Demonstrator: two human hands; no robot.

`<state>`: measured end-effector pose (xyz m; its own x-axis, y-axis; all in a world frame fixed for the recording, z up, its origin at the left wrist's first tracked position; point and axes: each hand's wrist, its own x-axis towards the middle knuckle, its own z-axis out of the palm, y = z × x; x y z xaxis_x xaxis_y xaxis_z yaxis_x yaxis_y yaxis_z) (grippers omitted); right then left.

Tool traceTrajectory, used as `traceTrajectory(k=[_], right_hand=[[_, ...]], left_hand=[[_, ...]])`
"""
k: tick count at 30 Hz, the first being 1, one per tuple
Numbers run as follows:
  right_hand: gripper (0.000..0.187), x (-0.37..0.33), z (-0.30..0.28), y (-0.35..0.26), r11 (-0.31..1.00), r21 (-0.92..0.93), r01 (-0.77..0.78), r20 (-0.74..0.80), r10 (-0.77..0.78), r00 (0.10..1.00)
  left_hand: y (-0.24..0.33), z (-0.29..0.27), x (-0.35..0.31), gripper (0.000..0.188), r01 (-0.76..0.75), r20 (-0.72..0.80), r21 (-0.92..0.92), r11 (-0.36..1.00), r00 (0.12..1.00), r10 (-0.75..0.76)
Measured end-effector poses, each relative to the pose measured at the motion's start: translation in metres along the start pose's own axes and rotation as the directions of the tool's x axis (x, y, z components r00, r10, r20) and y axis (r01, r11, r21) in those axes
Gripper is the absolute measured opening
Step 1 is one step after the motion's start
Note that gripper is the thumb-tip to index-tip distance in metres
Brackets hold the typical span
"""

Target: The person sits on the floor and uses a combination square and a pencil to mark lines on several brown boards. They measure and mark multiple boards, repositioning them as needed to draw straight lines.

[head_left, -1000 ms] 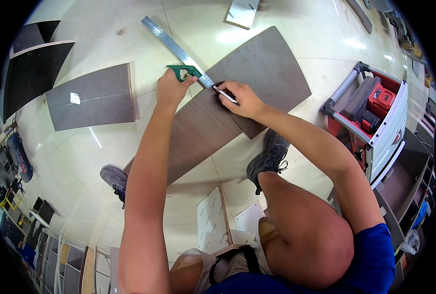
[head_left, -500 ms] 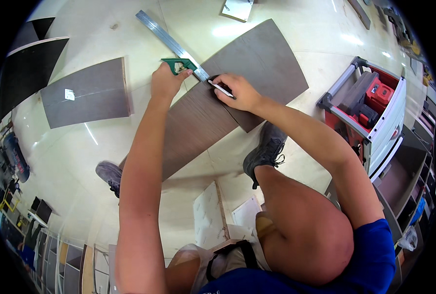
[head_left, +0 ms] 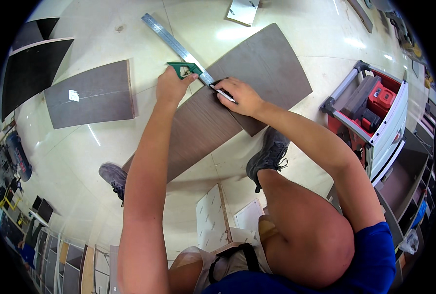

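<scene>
My left hand (head_left: 174, 83) is closed on the green head of a combination square (head_left: 174, 43), whose steel blade slants from the upper left down to a brown board (head_left: 198, 132). At the blade's lower end my right hand (head_left: 241, 97) pinches a white marker pen (head_left: 226, 95) with a dark tip, held low over the board. The tip meets or nearly meets the blade's end; contact cannot be made out. A second greyish-brown board (head_left: 277, 63) adjoins at the upper right, a dark seam between the two.
A loose brown panel (head_left: 90, 95) with a white label lies at left, near black panels (head_left: 34, 71). To the right stands a tool cart (head_left: 389, 132) holding red and black power tools. My shoes (head_left: 268, 154) flank the board. White offcuts (head_left: 210, 218) stand by my knees.
The whole view has shifted slightly, the scene sitting a little lower and further right. Both hands keep their grips on the square and the pen, with hardly any motion relative to the boards.
</scene>
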<state>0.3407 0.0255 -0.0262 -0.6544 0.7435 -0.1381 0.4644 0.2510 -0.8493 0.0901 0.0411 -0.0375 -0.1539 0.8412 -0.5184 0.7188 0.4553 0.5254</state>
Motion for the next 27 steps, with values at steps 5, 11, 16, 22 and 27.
traceTrajectory(k=[5, 11, 16, 22, 27], right_hand=[[0.023, -0.006, 0.000, 0.004, 0.999, 0.031, 0.025, 0.000, -0.025, 1.000], [0.022, -0.009, 0.002, 0.003, 0.999, 0.051, 0.019, -0.009, -0.019, 1.000], [0.024, -0.013, 0.004, 0.005, 1.000, 0.030, 0.010, 0.002, -0.010, 1.000], [0.025, -0.023, 0.004, 0.012, 0.998, 0.059, 0.022, 0.001, -0.022, 1.000], [0.025, -0.029, 0.003, 0.012, 0.998, 0.059, -0.004, 0.000, 0.004, 1.000]], left_hand=[[0.008, -0.004, -0.003, 0.055, 0.028, 0.025, 0.032, 0.999, 0.999, -0.028], [0.006, -0.001, -0.004, 0.055, 0.052, 0.025, 0.041, 0.998, 0.998, -0.053], [0.008, -0.001, -0.012, 0.055, 0.049, 0.026, 0.045, 0.998, 0.998, -0.050], [0.018, 0.000, -0.022, 0.054, 0.097, 0.043, 0.082, 0.992, 0.994, -0.101], [0.024, 0.000, -0.025, 0.058, 0.144, 0.071, 0.129, 0.981, 0.985, -0.154]])
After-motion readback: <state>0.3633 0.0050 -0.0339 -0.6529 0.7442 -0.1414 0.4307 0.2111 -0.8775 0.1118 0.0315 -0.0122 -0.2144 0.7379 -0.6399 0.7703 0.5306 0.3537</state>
